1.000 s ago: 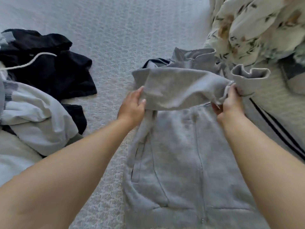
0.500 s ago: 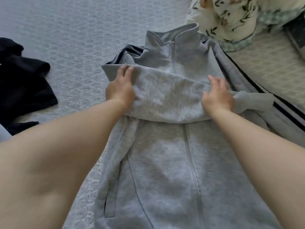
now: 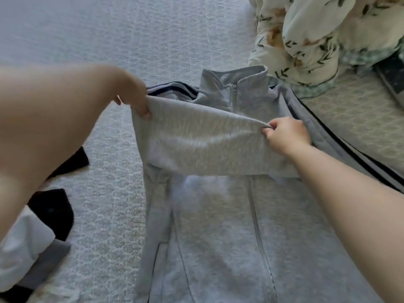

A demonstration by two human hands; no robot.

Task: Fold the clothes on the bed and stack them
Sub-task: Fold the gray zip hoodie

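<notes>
A grey zip-up jacket lies front up on the pale patterned bed cover, collar toward the far side. One grey sleeve is folded across its chest. My left hand pinches the sleeve's left fold at the shoulder. My right hand pinches the sleeve's upper edge near the zip. The other sleeve, with dark stripes, runs off to the right.
A heap of black and white clothes lies at the left edge, partly behind my left forearm. A crumpled floral blanket sits at the top right, with a dark object beside it.
My hands lay flat on the folded sleeve half a second ago; now both pinch it and lift its edge slightly. The view has shifted, showing the clothes heap at left again.
</notes>
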